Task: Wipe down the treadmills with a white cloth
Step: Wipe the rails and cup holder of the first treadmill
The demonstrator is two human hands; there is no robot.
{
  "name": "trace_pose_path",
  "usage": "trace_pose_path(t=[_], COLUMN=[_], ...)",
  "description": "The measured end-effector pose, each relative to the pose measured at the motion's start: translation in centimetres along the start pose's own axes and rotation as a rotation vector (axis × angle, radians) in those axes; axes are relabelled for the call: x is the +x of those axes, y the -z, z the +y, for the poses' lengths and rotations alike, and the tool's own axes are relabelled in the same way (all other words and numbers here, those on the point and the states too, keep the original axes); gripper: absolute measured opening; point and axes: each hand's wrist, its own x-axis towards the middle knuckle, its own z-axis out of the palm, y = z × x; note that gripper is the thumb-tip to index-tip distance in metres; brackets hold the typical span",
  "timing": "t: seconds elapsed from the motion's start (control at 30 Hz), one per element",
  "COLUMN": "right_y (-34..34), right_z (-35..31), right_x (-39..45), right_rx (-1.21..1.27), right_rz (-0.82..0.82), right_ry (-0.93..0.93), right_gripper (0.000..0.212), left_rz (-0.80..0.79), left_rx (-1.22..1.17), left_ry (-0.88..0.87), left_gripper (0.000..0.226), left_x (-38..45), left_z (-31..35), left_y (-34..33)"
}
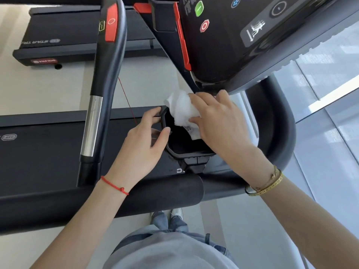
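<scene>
Your right hand (217, 121) covers much of the white cloth (181, 107), so you cannot tell how the fingers underneath grip it. The label print on the cloth's lower corner is too small to read. The console (252, 35) is cut off by the top and right edges, and its small text is blurred. The far treadmill (58, 45) runs behind the handrail (104, 74).

Pale floor (58, 90) carrying two treadmills: near one (38, 152) across the left, far one (77, 35) parallel behind it. Shoes (169, 214) on the floor just beside the near treadmill's front edge.
</scene>
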Motion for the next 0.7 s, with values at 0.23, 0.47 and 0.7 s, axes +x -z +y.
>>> trace_pose_path(t=[0.23, 0.47, 0.7], right_y=[-0.4, -0.6, 0.3], right_z=[-0.4, 0.0, 1.9], right_x=[0.5, 0.6, -2.5], right_rx=[-0.037, 0.124, 0.38], right_rz=[-0.004, 0.01, 0.007], right_ry=[0.066, 0.094, -0.153], right_gripper=[0.051, 0.056, 0.046], left_rz=[0.038, 0.047, 0.043], left_rx=[0.002, -0.01, -0.023], left_ry=[0.016, 0.036, 0.033], left_gripper=[0.045, 0.04, 0.036], left_x=[0.1, 0.1, 0.3], left_z=[0.2, 0.1, 0.4], left_y=[0.1, 0.1, 0.2])
